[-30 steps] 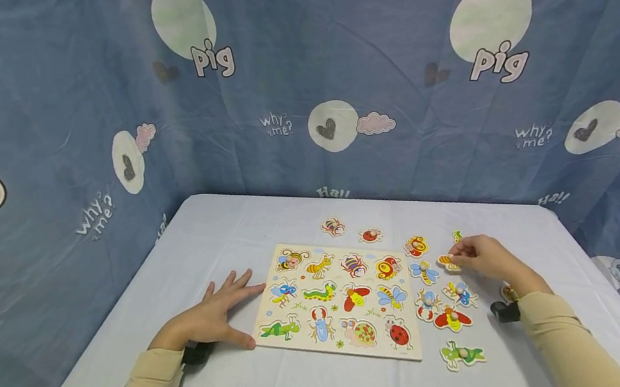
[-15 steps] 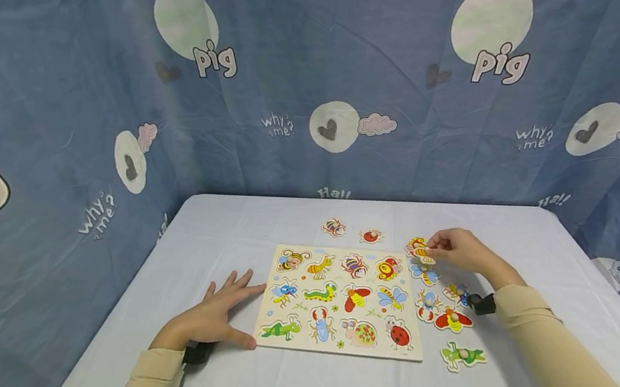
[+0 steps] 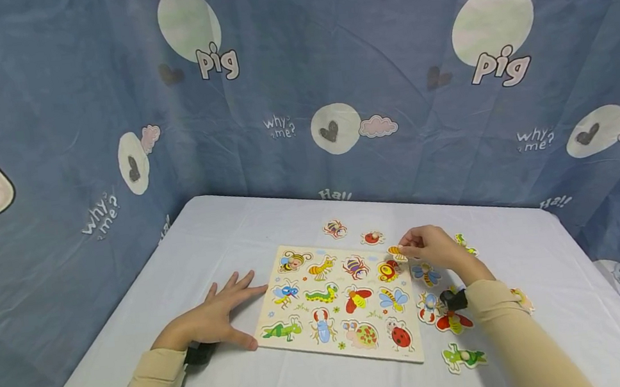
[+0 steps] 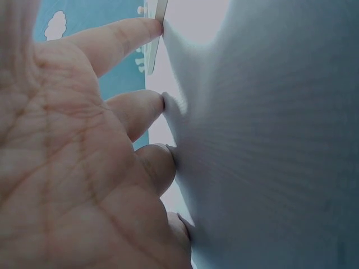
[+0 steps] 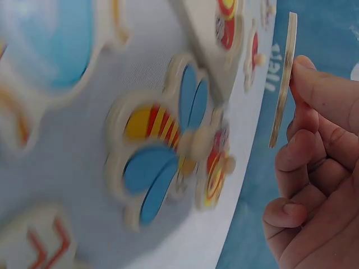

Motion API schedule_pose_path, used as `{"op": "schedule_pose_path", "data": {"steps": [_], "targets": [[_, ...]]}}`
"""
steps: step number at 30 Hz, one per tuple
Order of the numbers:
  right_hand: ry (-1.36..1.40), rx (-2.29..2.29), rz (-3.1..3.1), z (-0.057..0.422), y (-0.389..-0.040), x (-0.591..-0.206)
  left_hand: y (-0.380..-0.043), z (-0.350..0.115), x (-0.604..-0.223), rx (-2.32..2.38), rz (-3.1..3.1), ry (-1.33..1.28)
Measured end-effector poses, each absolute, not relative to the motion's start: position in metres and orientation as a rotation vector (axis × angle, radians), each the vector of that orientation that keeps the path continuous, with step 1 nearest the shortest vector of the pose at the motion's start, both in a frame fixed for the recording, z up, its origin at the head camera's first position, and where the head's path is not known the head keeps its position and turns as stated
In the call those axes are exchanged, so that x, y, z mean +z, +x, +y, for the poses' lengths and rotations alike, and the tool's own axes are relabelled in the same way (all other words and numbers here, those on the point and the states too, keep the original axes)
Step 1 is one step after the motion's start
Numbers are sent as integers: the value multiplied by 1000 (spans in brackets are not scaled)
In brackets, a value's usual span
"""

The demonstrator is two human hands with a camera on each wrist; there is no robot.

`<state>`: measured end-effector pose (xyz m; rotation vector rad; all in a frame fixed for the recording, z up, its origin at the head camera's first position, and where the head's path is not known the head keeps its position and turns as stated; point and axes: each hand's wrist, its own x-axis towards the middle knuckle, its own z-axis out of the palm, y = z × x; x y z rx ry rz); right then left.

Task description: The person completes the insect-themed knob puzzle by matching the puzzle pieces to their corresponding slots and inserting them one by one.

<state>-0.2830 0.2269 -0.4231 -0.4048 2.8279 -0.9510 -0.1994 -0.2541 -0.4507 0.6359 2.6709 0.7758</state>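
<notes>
My right hand (image 3: 436, 252) pinches a yellow-orange striped insect puzzle piece (image 3: 396, 253) and holds it over the top right corner of the wooden puzzle board (image 3: 384, 349). In the right wrist view that piece (image 5: 284, 84) shows edge-on between thumb and fingers, raised off the table; its knob is hidden. My left hand (image 3: 209, 322) lies with spread fingers on the cloth at the board's left side. The index fingertip and the thumb tip touch the board's edge. In the left wrist view, a finger (image 4: 120, 42) reaches the board's rim (image 4: 157, 39).
Knobbed insect pieces lie around: a spider (image 3: 334, 228) and ladybug (image 3: 372, 237) behind the board, a dragonfly (image 3: 426, 275), stag beetle (image 3: 428, 307), red-winged bug (image 3: 454, 323) and grasshopper (image 3: 463, 356) to its right. A patterned blue curtain (image 3: 399, 163) stands behind the white table.
My right hand has picked up the striped piece from the right of the board and carried it left to the board's top right corner. The left hand has stayed in place.
</notes>
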Motion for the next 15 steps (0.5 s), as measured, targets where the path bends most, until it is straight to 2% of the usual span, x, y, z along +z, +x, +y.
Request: {"op": "schedule_pose_path", "data": {"steps": [15], "targets": [[-521, -1005, 2759, 174, -295, -426, -200, -255, -451, 765, 2672, 641]]}}
